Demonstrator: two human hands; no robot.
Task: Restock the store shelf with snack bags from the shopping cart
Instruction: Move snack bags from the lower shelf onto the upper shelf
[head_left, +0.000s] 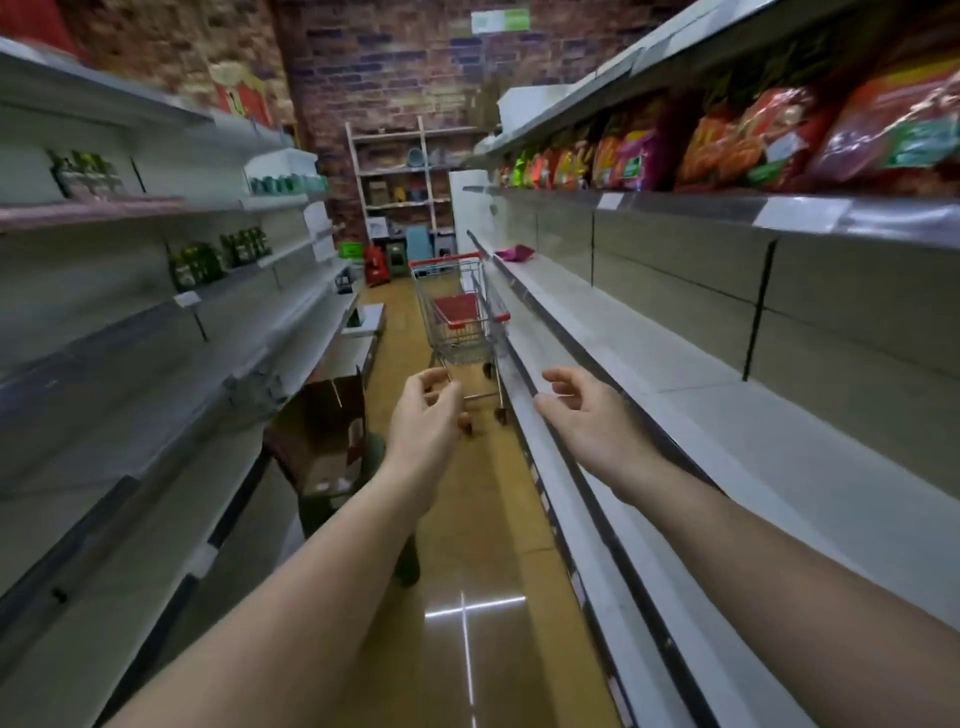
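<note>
Hands reach forward empty, left hand (426, 410) loosely curled, right hand (587, 410) spread, toward a silver wire shopping cart with red trim (460, 312) down the aisle, colourful snack bags (727, 140) lining the grey upper right shelf (675, 208).

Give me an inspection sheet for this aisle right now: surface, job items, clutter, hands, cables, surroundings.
Surface: right-hand shelf in front of the hands looks bare; a pink item lies at its far end.
Job's things: shopping cart stands down the aisle, apart from both hands; no bags visible in it. Snack bags line the upper right shelf.
Clutter: open cardboard box on the floor at left.
Hands: left hand and right hand reach forward, fingers loosely curled, holding nothing.
Cables: nothing seen.
Surroundings: left shelves with dark green packs; brick back wall; glossy floor.
</note>
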